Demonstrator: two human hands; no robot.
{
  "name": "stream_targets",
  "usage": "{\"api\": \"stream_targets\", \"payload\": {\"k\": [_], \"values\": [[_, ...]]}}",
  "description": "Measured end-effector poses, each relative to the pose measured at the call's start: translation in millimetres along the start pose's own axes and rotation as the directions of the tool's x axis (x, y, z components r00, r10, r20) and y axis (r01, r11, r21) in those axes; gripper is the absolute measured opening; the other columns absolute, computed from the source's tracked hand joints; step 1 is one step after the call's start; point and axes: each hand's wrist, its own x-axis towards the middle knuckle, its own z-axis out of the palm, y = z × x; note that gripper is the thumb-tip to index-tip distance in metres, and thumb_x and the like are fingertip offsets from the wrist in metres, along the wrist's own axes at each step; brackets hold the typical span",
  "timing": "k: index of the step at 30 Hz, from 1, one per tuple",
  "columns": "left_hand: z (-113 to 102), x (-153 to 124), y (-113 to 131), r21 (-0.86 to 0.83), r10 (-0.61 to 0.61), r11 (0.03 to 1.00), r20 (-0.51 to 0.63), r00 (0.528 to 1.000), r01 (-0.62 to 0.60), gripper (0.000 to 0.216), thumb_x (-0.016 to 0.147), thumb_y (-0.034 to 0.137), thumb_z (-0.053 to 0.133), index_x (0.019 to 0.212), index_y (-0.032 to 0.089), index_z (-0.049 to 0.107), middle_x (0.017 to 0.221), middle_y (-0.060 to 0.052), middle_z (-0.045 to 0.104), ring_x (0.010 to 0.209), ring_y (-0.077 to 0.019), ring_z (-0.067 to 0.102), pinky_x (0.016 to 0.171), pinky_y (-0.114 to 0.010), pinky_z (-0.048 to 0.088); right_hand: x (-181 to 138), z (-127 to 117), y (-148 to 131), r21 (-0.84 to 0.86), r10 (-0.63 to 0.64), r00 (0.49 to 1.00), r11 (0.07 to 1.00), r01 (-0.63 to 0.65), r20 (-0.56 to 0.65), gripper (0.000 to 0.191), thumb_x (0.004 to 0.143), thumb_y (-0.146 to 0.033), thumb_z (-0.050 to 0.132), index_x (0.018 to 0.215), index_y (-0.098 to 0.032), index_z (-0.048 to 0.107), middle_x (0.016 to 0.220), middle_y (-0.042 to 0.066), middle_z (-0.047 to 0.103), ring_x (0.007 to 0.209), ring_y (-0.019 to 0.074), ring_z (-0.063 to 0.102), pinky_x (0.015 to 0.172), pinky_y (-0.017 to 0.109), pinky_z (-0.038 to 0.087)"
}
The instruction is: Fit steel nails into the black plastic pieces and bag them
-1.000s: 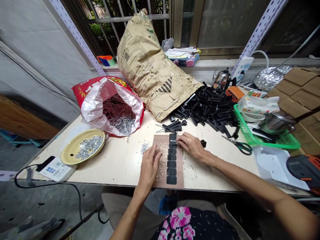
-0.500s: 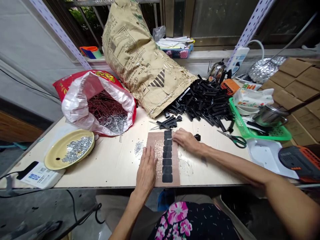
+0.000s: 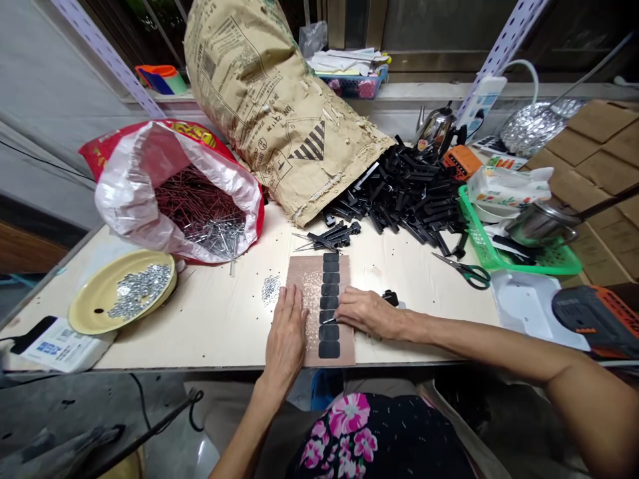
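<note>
A brown board lies near the table's front edge, carrying a column of rounded black pads and a scatter of pale specks. My left hand rests flat with fingers stretched along the board's left side. My right hand is closed in a pinch over the lower pads. From its fingertips a thin metal tip touches or hovers over a pad; a black end sticks out behind the hand, apparently of the same slim tool. Small silvery pieces lie left of the board.
A yellow dish of silvery pieces stands at left, near a red-white bag of metal pins. A paper sack and heaped black plastic parts are behind. Scissors, a green basket and a white tray sit right.
My right hand has moved down the column of pads toward the table's front edge, with the slim tool in it. My left hand stays flat by the board. The view has shifted slightly.
</note>
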Motion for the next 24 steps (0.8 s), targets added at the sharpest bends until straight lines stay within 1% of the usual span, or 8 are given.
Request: {"api": "stream_targets", "payload": {"k": [7,11,13,15,16,19,21,24], "values": [[0,-1,1,-0.021,-0.001,1.0,-0.011,1.0,0.001,0.05,0.095,0.024,0.03,0.144,0.016,0.025,0.148,-0.015,0.031,0.14,-0.0258,0.015,0.109,-0.049,0.031,7,-4,13,0.011,0.041,0.999,0.999,-0.041,-0.019,0.029,0.097,-0.025,0.038,0.086,-0.015,0.062,0.084,0.005,0.058,0.079,0.0138,0.048,0.066,0.025,0.043],[1,-2,0,-0.038,-0.011,0.999,-0.013,1.0,0.01,0.05,0.095,0.024,0.029,0.144,0.017,0.025,0.149,-0.013,0.029,0.14,-0.0253,0.015,0.11,-0.049,0.03,16,-12,19,-0.013,0.229,0.963,0.972,-0.233,-0.145,0.032,0.097,-0.024,0.035,0.083,-0.012,0.062,0.083,0.006,0.058,0.077,0.0138,0.05,0.063,0.026,0.046],[2,-3,-1,-0.031,-0.019,0.999,-0.008,1.0,0.019,0.05,0.095,0.025,0.029,0.145,0.018,0.024,0.149,-0.013,0.029,0.14,-0.0251,0.015,0.11,-0.049,0.031,12,-11,14,0.001,0.253,0.954,0.967,-0.256,-0.163,0.036,0.098,-0.022,0.031,0.08,-0.013,0.061,0.08,0.006,0.058,0.073,0.0127,0.049,0.06,0.025,0.046],[2,-3,-3,-0.02,-0.023,1.0,-0.011,1.0,0.023,0.051,0.095,0.025,0.029,0.145,0.018,0.022,0.149,-0.012,0.03,0.14,-0.0247,0.016,0.109,-0.048,0.032,0,-9,8,0.051,0.104,0.994,0.994,-0.102,-0.043,0.036,0.098,-0.024,0.032,0.081,-0.015,0.063,0.077,0.003,0.058,0.068,0.0111,0.049,0.058,0.023,0.046],[3,-3,-4,-0.013,-0.024,1.0,-0.014,1.0,0.024,0.051,0.095,0.025,0.029,0.145,0.019,0.021,0.149,-0.012,0.031,0.14,-0.0246,0.016,0.109,-0.048,0.032,-8,-9,7,0.061,0.083,0.996,0.995,-0.082,-0.027,0.032,0.097,-0.026,0.036,0.083,-0.016,0.064,0.078,0.003,0.06,0.07,0.0114,0.05,0.058,0.023,0.046],[4,-4,-6,-0.001,-0.025,1.0,-0.026,0.999,0.025,0.052,0.095,0.024,0.029,0.146,0.019,0.02,0.149,-0.012,0.031,0.14,-0.0243,0.017,0.109,-0.048,0.032,-41,-19,16,0.012,0.243,0.967,0.97,-0.242,-0.077,0.024,0.095,-0.028,0.044,0.091,-0.017,0.065,0.084,0.005,0.063,0.077,0.0136,0.054,0.065,0.026,0.048],[4,-5,-6,-0.01,-0.03,1.0,-0.023,0.999,0.03,0.052,0.095,0.024,0.03,0.146,0.02,0.02,0.149,-0.011,0.03,0.139,-0.0243,0.018,0.109,-0.048,0.033,-59,-33,26,-0.026,0.329,0.944,0.944,-0.33,-0.028,0.024,0.094,-0.028,0.045,0.09,-0.018,0.066,0.085,0.005,0.064,0.079,0.0153,0.056,0.068,0.029,0.047],[6,-6,-4,-0.035,-0.053,0.998,-0.014,0.999,0.052,0.051,0.095,0.025,0.03,0.145,0.02,0.021,0.149,-0.011,0.03,0.139,-0.0247,0.02,0.108,-0.048,0.033,-65,-55,36,-0.062,0.36,0.932,0.932,-0.357,0.045,0.025,0.092,-0.035,0.049,0.085,-0.02,0.068,0.082,0.005,0.065,0.076,0.0164,0.057,0.069,0.03,0.045]]}}
